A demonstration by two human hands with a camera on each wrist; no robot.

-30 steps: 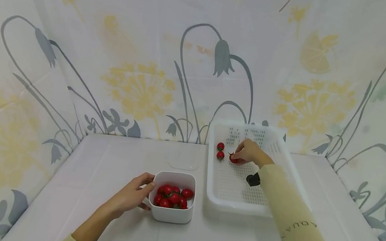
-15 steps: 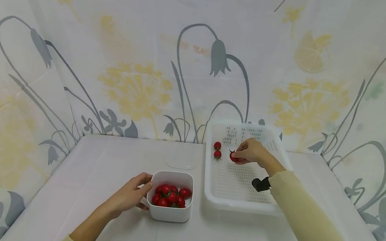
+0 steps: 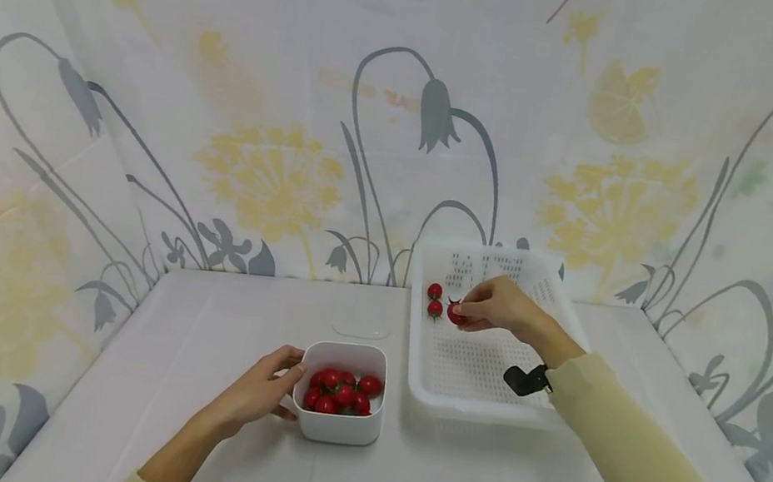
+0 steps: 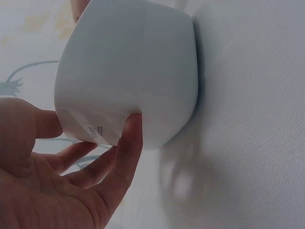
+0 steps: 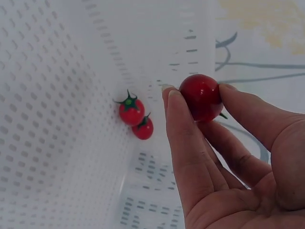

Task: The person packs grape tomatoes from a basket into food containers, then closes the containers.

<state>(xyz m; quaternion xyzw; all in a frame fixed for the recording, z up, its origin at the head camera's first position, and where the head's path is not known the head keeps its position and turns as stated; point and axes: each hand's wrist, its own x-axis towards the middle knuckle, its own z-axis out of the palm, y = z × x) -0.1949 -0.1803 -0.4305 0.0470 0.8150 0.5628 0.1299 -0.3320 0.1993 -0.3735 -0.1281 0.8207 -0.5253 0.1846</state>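
My right hand (image 3: 496,305) pinches a red cherry tomato (image 5: 201,97) between thumb and fingertips, held above the floor of a white perforated basket (image 3: 477,410). Below it in the basket lie two more cherry tomatoes (image 5: 131,111), side by side with green tops on. At the left, my left hand (image 3: 262,390) rests against the outside of a white rounded box (image 3: 339,431). In the left wrist view its fingers (image 4: 129,148) are spread and touch the box's wall without closing round it. Several cherry tomatoes (image 3: 343,394) lie inside the box.
Box and basket stand apart on a white-covered table (image 3: 239,310), the basket further back and to the right. Behind the table hangs a flower-printed curtain (image 3: 289,91). A faint clear rounded outline (image 3: 360,331) shows on the table behind the box.
My right hand, with the cherry tomato in its fingers, has shifted slightly left toward the two loose ones. The left hand and the box keep their places; the head view drifts a little.
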